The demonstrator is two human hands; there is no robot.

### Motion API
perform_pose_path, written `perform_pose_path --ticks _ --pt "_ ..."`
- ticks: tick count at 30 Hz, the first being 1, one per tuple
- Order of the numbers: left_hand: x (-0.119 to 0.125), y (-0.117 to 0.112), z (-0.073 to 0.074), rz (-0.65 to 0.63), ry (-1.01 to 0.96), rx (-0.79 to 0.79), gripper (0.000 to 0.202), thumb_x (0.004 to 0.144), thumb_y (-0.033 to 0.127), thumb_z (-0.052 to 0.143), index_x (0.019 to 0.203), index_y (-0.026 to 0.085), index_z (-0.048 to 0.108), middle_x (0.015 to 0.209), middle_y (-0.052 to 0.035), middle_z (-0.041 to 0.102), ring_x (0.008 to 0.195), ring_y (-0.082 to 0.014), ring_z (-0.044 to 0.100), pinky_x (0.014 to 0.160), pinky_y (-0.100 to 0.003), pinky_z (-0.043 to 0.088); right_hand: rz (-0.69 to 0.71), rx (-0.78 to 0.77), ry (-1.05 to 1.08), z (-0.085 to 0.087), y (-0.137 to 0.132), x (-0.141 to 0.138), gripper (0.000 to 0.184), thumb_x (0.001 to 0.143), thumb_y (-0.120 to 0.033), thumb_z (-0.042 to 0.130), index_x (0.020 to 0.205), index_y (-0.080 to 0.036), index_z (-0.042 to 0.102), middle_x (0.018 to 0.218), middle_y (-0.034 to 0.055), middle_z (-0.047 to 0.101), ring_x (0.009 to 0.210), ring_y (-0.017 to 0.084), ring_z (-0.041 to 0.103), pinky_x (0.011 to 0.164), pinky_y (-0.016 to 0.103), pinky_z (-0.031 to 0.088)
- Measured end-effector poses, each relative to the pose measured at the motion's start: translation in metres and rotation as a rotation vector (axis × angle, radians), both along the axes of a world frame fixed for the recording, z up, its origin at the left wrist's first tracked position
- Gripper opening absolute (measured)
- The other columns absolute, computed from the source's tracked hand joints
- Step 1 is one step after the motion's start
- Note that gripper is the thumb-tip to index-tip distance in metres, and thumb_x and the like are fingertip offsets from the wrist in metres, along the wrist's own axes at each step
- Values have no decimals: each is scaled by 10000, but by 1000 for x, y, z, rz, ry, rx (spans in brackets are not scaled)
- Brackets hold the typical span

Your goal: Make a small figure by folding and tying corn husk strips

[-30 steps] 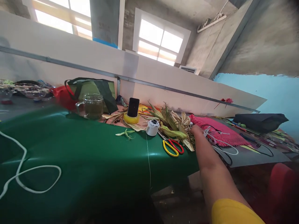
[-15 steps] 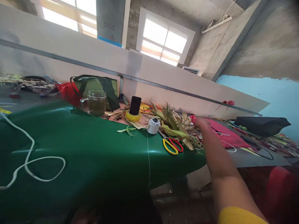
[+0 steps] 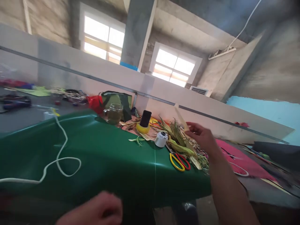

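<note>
My right hand (image 3: 199,137) is raised over the right side of the green-covered table, pinching a pale strip of corn husk (image 3: 181,117) that points up and left. Below it lies a heap of dried corn husks (image 3: 180,139). Scissors (image 3: 180,162) with one yellow and one red handle rest beside the heap. Just left of them stands a white spool of thread (image 3: 161,139), its thread running down over the table edge. My left hand (image 3: 103,207), blurred at the bottom, is curled closed; whatever it might hold is hidden.
A phone (image 3: 145,118) stands in a yellow ring (image 3: 142,128). Behind are a glass mug (image 3: 114,113) and a green bag (image 3: 127,104). A white cord (image 3: 63,165) loops across the green cover (image 3: 105,156). Pink cloth (image 3: 243,159) lies at right.
My right hand has come back and up from the husk heap with a strip of husk in it. My left hand has come into view at the bottom. The view has shifted left and upward.
</note>
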State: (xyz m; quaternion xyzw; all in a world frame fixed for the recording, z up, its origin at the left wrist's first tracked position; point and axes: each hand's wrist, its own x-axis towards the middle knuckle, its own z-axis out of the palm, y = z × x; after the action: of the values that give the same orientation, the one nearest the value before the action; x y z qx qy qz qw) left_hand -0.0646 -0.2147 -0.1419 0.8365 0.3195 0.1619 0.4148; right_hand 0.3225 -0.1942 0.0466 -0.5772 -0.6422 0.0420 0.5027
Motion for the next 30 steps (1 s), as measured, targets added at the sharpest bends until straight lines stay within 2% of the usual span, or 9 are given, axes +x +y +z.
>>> perform_pose_path --ticks 4,6,8,11,15,19,22,26,30 --pt "42 65 105 154 -370 175 278 810 418 608 786 148 671 740 -17 654 672 -126 573 658 -227 464 259 -55 25 -17 63 -70 400 630 -574 733 724 -191 669 634 0 594 570 135 510 555 281 417" --pt "63 113 132 260 -592 155 313 748 394 695 888 116 664 833 -52 686 733 -137 607 701 -239 483 346 -61 6 -25 94 -97 427 621 -597 728 600 -195 590 545 -29 507 520 113 439 512 262 362" --pt "78 159 143 328 -720 87 351 698 366 750 915 103 664 805 -48 687 710 -129 605 676 -231 480 356 -54 -5 -35 125 -117 459 610 -624 724 564 -199 556 518 -39 475 507 108 415 493 252 338" --pt "93 210 135 339 -780 -31 297 639 339 799 726 96 654 623 -5 622 582 -93 540 574 -199 442 309 -69 47 -58 163 -134 526 615 -703 659 519 -208 508 477 -36 455 482 114 407 463 248 310" --pt "96 244 106 391 -771 -111 346 723 409 734 628 128 555 499 36 523 472 -71 491 507 -192 424 318 -93 102 -94 190 -142 529 680 -734 541 592 -213 563 491 -19 507 471 136 457 447 255 340" --pt "93 256 82 402 -736 -191 431 790 511 643 610 159 470 485 42 497 445 -73 493 495 -199 437 333 -135 135 -117 198 -142 480 673 -702 569 633 -224 579 515 -6 561 467 154 508 444 268 376" --pt "93 257 75 366 -713 -226 437 802 558 603 683 141 544 554 13 560 487 -88 527 507 -214 451 321 -146 164 -125 202 -142 478 678 -711 560 653 -233 554 563 5 599 501 168 550 465 275 411" --pt "93 257 73 340 -690 -198 329 622 343 816 678 100 601 539 38 555 491 -60 489 499 -176 404 319 -157 178 -130 204 -143 471 664 -701 606 639 -239 519 538 -2 578 514 173 559 469 272 416" --pt "90 259 74 323 -679 -190 291 646 315 795 717 85 631 557 33 581 500 -62 506 517 -185 422 341 -166 213 -129 202 -142 439 683 -667 619 664 -241 510 530 -21 562 480 164 563 479 284 442"
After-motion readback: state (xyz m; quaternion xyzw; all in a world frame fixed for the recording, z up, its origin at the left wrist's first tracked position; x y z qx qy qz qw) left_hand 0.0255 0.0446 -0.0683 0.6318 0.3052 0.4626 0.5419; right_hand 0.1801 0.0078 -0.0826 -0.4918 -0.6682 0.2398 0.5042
